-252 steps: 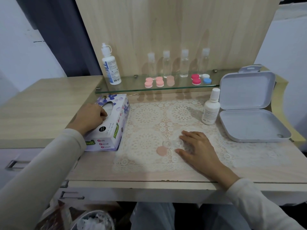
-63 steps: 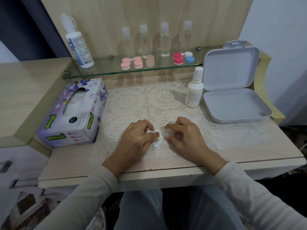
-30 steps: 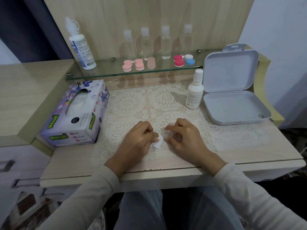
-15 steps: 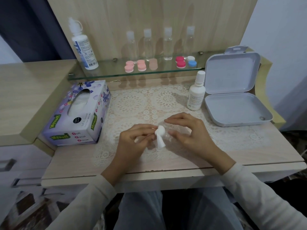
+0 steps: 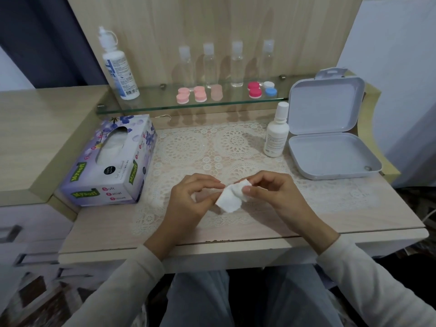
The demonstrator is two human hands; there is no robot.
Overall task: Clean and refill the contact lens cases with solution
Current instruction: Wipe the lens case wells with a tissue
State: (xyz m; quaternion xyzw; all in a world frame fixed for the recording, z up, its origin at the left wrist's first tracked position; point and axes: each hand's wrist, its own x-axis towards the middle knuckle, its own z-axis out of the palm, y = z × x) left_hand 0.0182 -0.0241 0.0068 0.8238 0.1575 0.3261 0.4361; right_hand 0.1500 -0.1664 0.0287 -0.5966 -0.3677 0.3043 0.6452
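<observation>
The tissue box (image 5: 106, 161) stood at the left of the desk. The left hand (image 5: 192, 200) pinched one edge of the tissue (image 5: 229, 199) between thumb and forefinger, over the lace mat (image 5: 188, 149). The right hand (image 5: 274, 197) gripped the other end of the tissue, with the thumb pressed on top. The clear lens case could not be made out and was judged to be wrapped inside. For a thorough wipe, the tissue should be pushed into each well and twisted, with the case held firmly. The solution bottle (image 5: 276, 135) stood capped at the right, near for refilling.
</observation>
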